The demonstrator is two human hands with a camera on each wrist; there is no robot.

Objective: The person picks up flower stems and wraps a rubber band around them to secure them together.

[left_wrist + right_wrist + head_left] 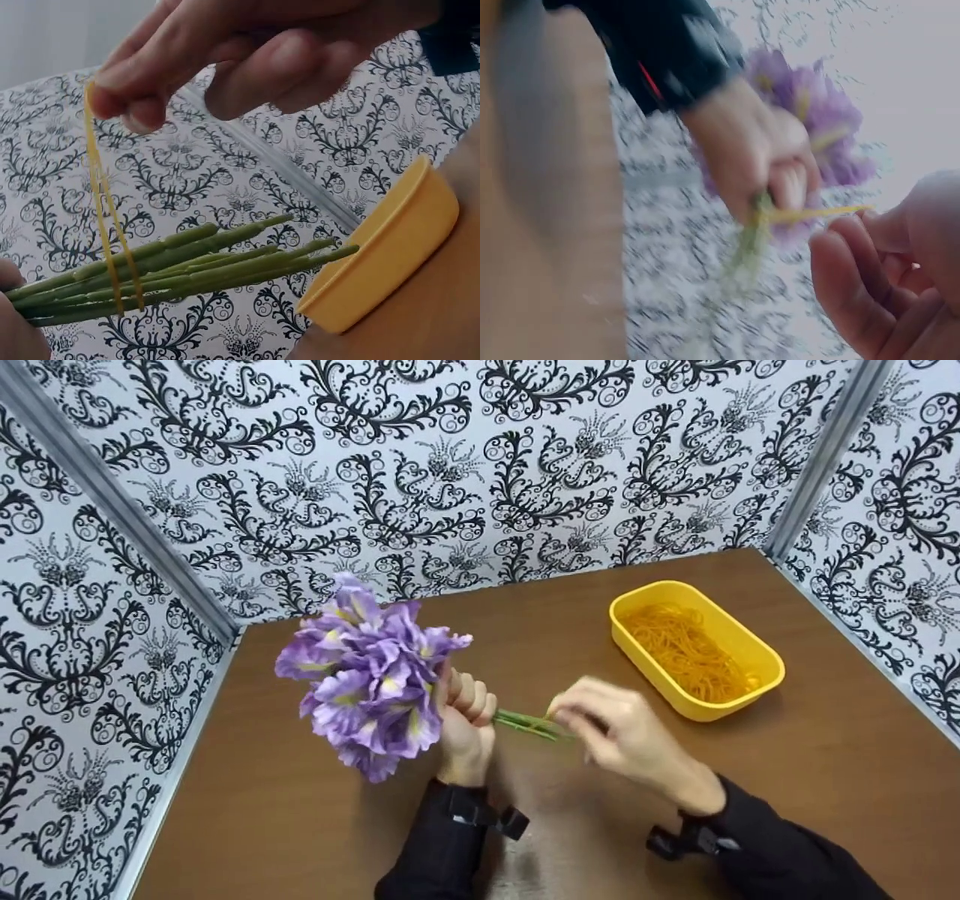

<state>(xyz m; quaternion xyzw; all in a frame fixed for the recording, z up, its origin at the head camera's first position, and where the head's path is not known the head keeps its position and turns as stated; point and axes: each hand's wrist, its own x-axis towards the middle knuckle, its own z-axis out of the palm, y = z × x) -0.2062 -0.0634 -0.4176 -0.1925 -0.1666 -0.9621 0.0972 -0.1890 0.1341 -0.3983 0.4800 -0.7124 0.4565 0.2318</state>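
A person's left hand (465, 720) grips a bunch of artificial purple flowers (371, 679) by their green plastic stems (529, 724), fingers curled round the stalks just under the blooms, above the brown wooden table (300, 825) near its left half. The blooms tilt toward the table's far left corner; the stem ends point right, toward the right hand (626, 735).

That right hand pinches a thin yellow rubber band (109, 240) between thumb and fingertips and holds it stretched, the band looped round the stems (the left wrist view shows two taut strands crossing the green stalks and running up to the fingertips (127, 101)). The right wrist view, blurred, shows the band (817, 214) running level from the stems by the left fist to the right hand's fingers.

A yellow rectangular plastic tub (765, 679) stands on the table toward its far right corner, well apart from the bunch, holding a tangle of orange-yellow rubber bands (686, 652). Black sleeves (780, 855) with wrist straps cover both forearms. Black-and-white patterned panels (450, 472) wall in the table on three sides.
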